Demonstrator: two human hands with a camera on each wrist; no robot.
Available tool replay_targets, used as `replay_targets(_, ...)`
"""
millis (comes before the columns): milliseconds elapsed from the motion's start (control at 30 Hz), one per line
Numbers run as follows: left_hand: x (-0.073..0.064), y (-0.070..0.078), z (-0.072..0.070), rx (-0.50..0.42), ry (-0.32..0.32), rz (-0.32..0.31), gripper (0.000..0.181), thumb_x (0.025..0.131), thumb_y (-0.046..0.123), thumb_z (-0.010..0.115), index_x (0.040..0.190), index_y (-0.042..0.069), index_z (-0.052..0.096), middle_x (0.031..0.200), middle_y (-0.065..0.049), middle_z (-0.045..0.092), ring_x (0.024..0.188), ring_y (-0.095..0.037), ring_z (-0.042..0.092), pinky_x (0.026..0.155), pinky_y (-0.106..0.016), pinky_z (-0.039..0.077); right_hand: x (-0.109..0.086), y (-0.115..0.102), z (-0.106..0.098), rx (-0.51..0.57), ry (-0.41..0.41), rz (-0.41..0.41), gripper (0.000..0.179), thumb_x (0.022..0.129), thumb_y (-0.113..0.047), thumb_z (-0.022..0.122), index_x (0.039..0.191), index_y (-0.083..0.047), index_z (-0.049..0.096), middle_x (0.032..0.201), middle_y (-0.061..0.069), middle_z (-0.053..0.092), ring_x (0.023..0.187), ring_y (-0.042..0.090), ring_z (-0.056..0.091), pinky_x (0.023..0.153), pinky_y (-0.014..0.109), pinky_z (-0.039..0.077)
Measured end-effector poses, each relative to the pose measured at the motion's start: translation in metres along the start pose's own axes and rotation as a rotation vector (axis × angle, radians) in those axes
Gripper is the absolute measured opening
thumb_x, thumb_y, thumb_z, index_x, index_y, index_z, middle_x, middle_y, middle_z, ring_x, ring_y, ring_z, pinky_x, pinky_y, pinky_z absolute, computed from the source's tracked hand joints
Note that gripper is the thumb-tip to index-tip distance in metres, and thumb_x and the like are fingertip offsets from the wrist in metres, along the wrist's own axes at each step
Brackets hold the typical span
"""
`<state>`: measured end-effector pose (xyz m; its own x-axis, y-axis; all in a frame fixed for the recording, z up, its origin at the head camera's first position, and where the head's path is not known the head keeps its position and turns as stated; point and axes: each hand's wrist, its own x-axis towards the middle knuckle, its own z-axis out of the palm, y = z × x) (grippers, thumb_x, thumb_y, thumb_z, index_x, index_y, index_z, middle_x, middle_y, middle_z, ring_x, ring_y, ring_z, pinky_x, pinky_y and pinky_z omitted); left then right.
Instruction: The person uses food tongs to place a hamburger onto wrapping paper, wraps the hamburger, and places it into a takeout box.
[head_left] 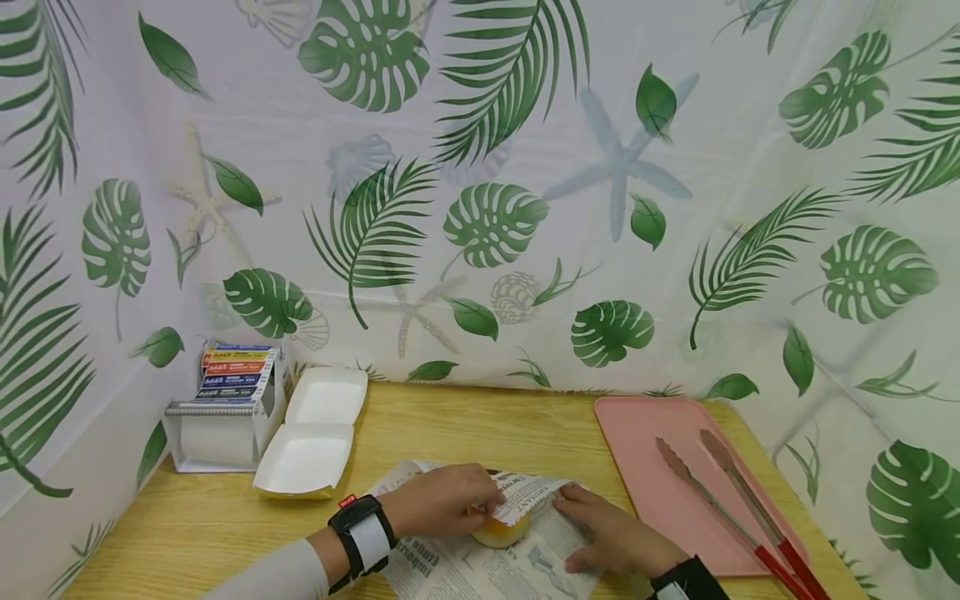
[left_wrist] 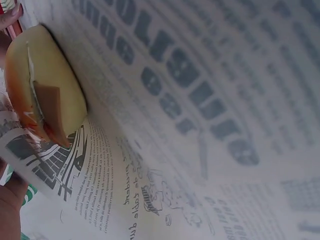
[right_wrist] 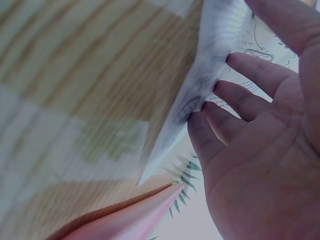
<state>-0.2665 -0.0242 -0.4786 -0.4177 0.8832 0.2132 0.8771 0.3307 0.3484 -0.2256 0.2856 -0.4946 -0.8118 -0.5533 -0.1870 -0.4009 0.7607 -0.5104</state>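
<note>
A filled bun [head_left: 498, 532] with a browned top lies on printed newspaper-style wrapping paper [head_left: 450, 558]. In the left wrist view the bun [left_wrist: 65, 75] shows a pinkish slice and some red sauce at its cut side. One paper flap is folded over part of it. My left hand [head_left: 442, 500] holds the edge of that flap with curled fingers beside the bun. To the right, my right hand [head_left: 618, 533] has its fingers stretched out, fingertips touching the paper. The right wrist view shows those fingers [right_wrist: 240, 100] against the raised paper side.
An open white takeaway box [head_left: 311, 442] stands at the left, beside a dispenser [head_left: 225, 417] with a roll and colourful boxes. Metal tongs with red handles [head_left: 742, 500] lie on a pink tray [head_left: 637, 467] at the right. A leaf-patterned curtain [head_left: 480, 250] hangs behind the wooden table [head_left: 480, 421].
</note>
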Motion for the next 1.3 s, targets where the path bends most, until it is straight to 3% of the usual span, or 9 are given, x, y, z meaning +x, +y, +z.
replay_targets(100, -0.004, -0.001, 0.002, -0.017, -0.019, 0.031, 0.009, 0.101, 0.019, 0.064, 0.106, 0.018, 0.071, 0.119, 0.005, 0.069, 0.114, -0.005, 0.06, 0.094, -0.013, 0.046, 0.0, 0.0, 0.0, 0.012, -0.003, 0.011, 0.084, 0.08, -0.033, 0.085, 0.147, 0.004, 0.049, 0.157, 0.028, 0.035, 0.145, 0.051, 0.029, 0.109, 0.067, 0.031)
replay_targets(300, -0.008, -0.004, 0.006, -0.012, -0.023, 0.073, 0.018, 0.105, 0.029, 0.056, 0.102, 0.021, 0.072, 0.129, 0.004, 0.066, 0.123, -0.009, 0.057, 0.104, -0.02, 0.044, -0.001, 0.0, 0.001, 0.029, -0.013, 0.015, 0.083, 0.082, -0.033, 0.083, 0.148, 0.004, 0.047, 0.157, 0.029, 0.034, 0.146, 0.051, 0.027, 0.11, 0.068, 0.03)
replay_targets(467, -0.006, -0.005, 0.008, 0.062, 0.018, 0.1, 0.012, 0.101, 0.027, 0.065, 0.108, 0.02, 0.072, 0.126, 0.004, 0.067, 0.119, -0.008, 0.059, 0.102, -0.017, 0.044, -0.001, 0.001, -0.001, 0.026, -0.013, 0.007, 0.084, 0.083, -0.035, 0.082, 0.149, 0.003, 0.047, 0.158, 0.027, 0.034, 0.146, 0.051, 0.027, 0.11, 0.066, 0.031)
replay_targets(600, -0.006, -0.005, 0.01, 0.101, 0.035, 0.098, 0.026, 0.094, 0.03, 0.075, 0.117, 0.019, 0.069, 0.13, 0.002, 0.063, 0.12, -0.009, 0.058, 0.103, -0.018, 0.044, -0.001, 0.002, -0.001, 0.021, -0.011, 0.003, 0.085, 0.083, -0.036, 0.081, 0.149, 0.003, 0.046, 0.159, 0.026, 0.033, 0.146, 0.049, 0.027, 0.111, 0.064, 0.031)
replay_targets(767, -0.005, -0.005, 0.015, 0.132, 0.027, 0.075, 0.039, 0.091, 0.032, 0.077, 0.126, 0.018, 0.065, 0.134, 0.002, 0.06, 0.123, -0.011, 0.055, 0.104, -0.02, 0.043, -0.001, 0.003, 0.0, 0.012, -0.01, 0.002, 0.085, 0.083, -0.037, 0.081, 0.15, 0.002, 0.046, 0.159, 0.025, 0.033, 0.146, 0.049, 0.028, 0.111, 0.064, 0.031)
replay_targets(1000, -0.004, -0.005, 0.019, 0.201, 0.013, 0.054, 0.045, 0.091, 0.035, 0.077, 0.131, 0.019, 0.063, 0.133, 0.004, 0.06, 0.121, -0.011, 0.055, 0.103, -0.024, 0.044, -0.002, 0.002, 0.001, 0.023, -0.012, 0.006, 0.084, 0.083, -0.035, 0.082, 0.149, 0.002, 0.046, 0.159, 0.025, 0.033, 0.146, 0.049, 0.028, 0.11, 0.064, 0.032)
replay_targets(1300, -0.003, -0.003, 0.018, 0.194, -0.002, 0.039, 0.045, 0.092, 0.035, 0.076, 0.132, 0.019, 0.063, 0.132, 0.006, 0.061, 0.121, -0.01, 0.055, 0.104, -0.023, 0.044, -0.001, -0.001, 0.001, -0.007, -0.006, 0.022, 0.082, 0.082, -0.036, 0.083, 0.147, 0.002, 0.05, 0.158, 0.025, 0.035, 0.146, 0.049, 0.028, 0.11, 0.064, 0.032)
